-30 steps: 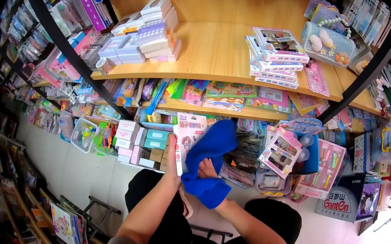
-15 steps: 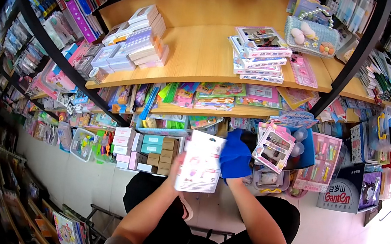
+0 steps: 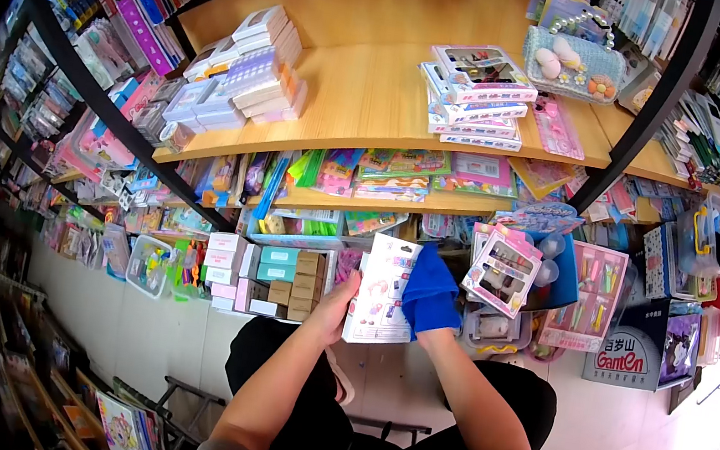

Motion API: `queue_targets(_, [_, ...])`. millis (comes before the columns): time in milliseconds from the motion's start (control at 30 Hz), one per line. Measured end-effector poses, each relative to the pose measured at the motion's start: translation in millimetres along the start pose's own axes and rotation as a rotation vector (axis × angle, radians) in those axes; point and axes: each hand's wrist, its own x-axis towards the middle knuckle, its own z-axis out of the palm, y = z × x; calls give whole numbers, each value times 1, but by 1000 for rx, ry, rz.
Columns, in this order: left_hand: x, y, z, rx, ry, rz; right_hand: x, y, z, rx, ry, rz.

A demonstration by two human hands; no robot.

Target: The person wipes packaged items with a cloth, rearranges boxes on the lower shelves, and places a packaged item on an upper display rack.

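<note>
A white flat toy box (image 3: pixel 380 294) with pink printing and a hang tab is held upright in front of me. My left hand (image 3: pixel 333 310) grips its left edge. A blue cloth (image 3: pixel 433 292) drapes over my right hand (image 3: pixel 436 335) and lies against the box's right side; most of those fingers are hidden beneath it. Just right of the cloth, a pink-edged toy set with a clear window (image 3: pixel 503 271) leans on a blue bin (image 3: pixel 565 286). On the wooden shelf (image 3: pixel 354 100) ahead stands a stack of similar boxes (image 3: pixel 479 94).
White boxes (image 3: pixel 247 80) are piled on the shelf's left. Below are small cartons (image 3: pixel 278 273), a clear tub (image 3: pixel 150 265) and a Ganten carton (image 3: pixel 627 355). Black shelf posts (image 3: pixel 641 126) stand at both sides. A knitted bag (image 3: pixel 574 66) sits at the shelf's right.
The box has shifted slightly right and up and turned, so its left side edge now shows. The blue cloth has moved down along its right side. My left hand's fingers show more clearly.
</note>
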Motion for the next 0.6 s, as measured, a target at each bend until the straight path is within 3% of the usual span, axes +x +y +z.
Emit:
queue_targets(67, [2,2,-2,2,2,83,8,7,-11,-632,5,-505])
queue_targets(167, [4,-8,-9,42,9,92,36,35,-32,-1115,5,-987])
queue_targets(200, [1,-11,-3,265,88,145,41,41,-34,-1054,-37,-906])
queue_targets(300, [-6,-4,9,176,73,139,41,48,-33,-1174,-17,-979])
queue_targets(433, [5,-9,-11,-97,151,185,15,44,-14,-2050,193,-1250])
queue_targets(600, [4,11,-15,-159,110,249,-2,53,-20,-1876,-122,-1136])
